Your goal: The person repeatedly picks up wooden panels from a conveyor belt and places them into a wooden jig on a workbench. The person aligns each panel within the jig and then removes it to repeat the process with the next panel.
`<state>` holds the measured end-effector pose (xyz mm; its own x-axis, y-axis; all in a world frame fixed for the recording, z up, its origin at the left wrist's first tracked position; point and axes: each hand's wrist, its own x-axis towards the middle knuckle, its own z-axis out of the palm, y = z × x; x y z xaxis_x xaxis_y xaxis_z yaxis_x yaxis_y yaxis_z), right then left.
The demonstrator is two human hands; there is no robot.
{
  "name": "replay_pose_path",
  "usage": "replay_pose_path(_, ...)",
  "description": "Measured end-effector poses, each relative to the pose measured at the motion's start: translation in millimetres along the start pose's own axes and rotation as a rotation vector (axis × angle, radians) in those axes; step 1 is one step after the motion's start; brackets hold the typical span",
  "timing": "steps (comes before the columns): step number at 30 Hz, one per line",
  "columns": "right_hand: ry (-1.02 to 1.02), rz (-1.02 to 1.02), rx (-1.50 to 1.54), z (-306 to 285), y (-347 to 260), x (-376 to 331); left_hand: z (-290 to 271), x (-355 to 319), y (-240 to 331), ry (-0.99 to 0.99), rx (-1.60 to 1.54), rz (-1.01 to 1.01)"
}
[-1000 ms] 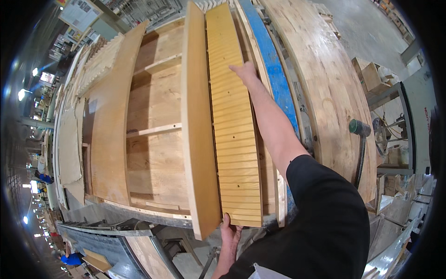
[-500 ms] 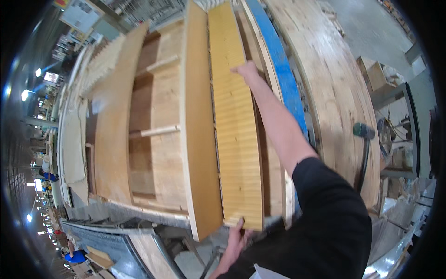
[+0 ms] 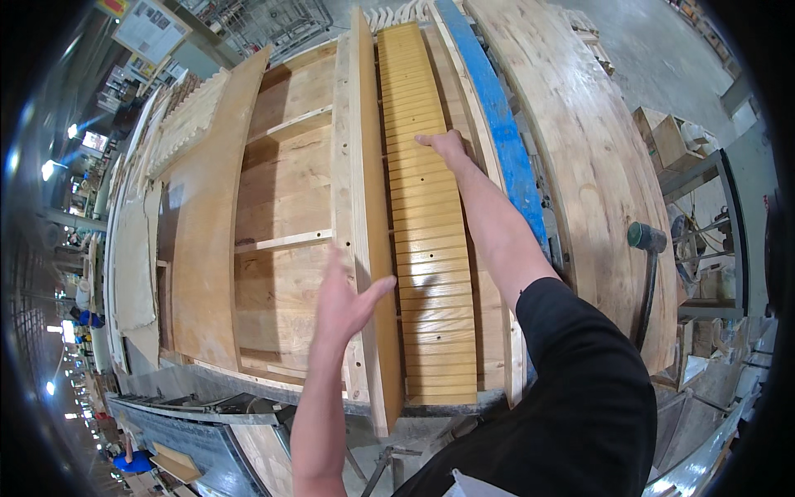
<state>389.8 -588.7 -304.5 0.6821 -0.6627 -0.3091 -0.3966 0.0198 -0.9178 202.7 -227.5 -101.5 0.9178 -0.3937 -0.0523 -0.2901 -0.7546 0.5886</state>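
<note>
A long yellow-brown board (image 3: 431,286) with cross grooves and small dark holes lies lengthwise before me. My right hand (image 3: 447,149) is closed on its right edge, thumb on the grooved face and other fingers mostly hidden. Beside it on the left, a plain board (image 3: 377,331) stands on edge. My left hand (image 3: 346,302) reaches over that board's near half, thumb stretched out and fingers apart, slightly blurred. Whether it touches the board I cannot tell. Under both lies a pale wooden frame (image 3: 286,240) with crosspieces and a strip with holes.
A blue-painted beam (image 3: 501,124) and a thick wooden slab (image 3: 592,166) run along the right. A dark-headed mallet (image 3: 648,240) lies on the slab. To the left is a flat plywood sheet (image 3: 203,224). Wooden boxes (image 3: 675,137) stand at the far right.
My left hand has let go of the grooved board's near end and moved forward and left to the upright board. My right hand remains on the grooved board's edge. The holed strip now shows.
</note>
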Motion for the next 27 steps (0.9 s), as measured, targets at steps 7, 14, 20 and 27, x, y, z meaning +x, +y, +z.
replay_pose_path(7,-0.002,-0.014,-0.084,-3,-11,-24,28,34,1,-0.146,0.081,-0.208)
replay_pose_path(14,-0.09,-0.032,-0.116,-17,-35,-42,29,37,-3,-0.145,0.09,-0.205)
replay_pose_path(20,-0.04,-0.107,-0.237,-7,-12,-37,36,37,10,-0.104,0.185,-0.223)
replay_pose_path(27,-0.14,-0.263,-0.272,-8,13,0,42,37,10,-0.071,0.205,-0.156)
